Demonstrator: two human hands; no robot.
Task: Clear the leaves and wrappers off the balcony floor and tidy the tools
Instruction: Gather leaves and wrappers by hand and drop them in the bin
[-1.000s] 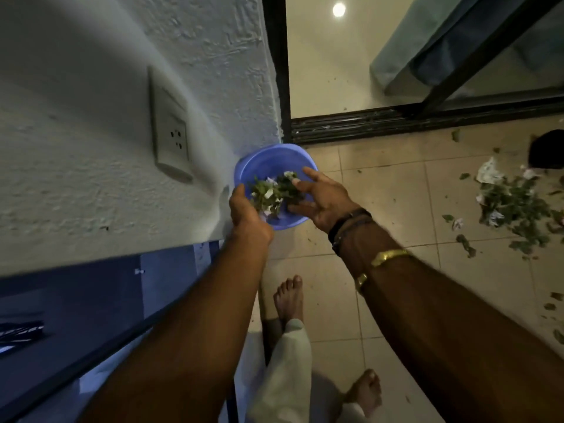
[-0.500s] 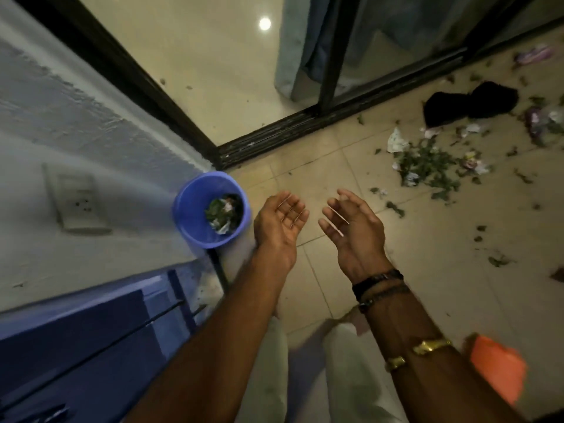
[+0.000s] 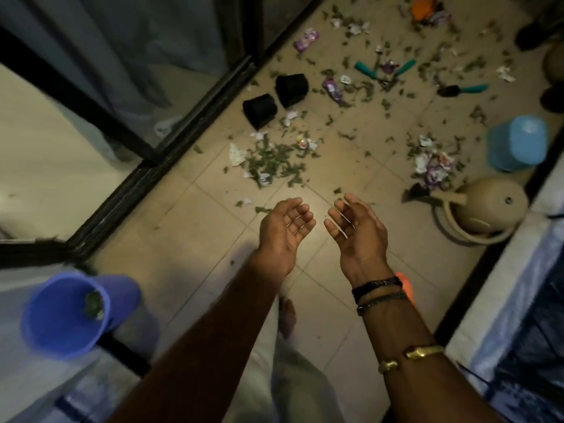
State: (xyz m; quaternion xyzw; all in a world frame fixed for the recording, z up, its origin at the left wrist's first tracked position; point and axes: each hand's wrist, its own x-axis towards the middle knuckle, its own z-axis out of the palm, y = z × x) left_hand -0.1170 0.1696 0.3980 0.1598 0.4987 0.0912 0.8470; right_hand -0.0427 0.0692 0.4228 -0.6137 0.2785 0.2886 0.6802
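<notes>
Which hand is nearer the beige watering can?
Right. The right hand is open, palm up, with the beige watering can off to its right. The left hand, also open, is on the right hand's far side, farther from the can.

Beige tiled floor (image 3: 195, 236), dark sliding-door frame (image 3: 128, 190)

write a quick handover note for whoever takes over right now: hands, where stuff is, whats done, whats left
Hands: left hand and right hand are both open, palms up, empty.
The bucket at lower left holds a few leaves.
Done: that first lot is binned.
Left: leaf pile by the black pots, wrapper pile beside the watering can, and scattered bits farther out. The shears and trowel lie untidied among them.
</notes>
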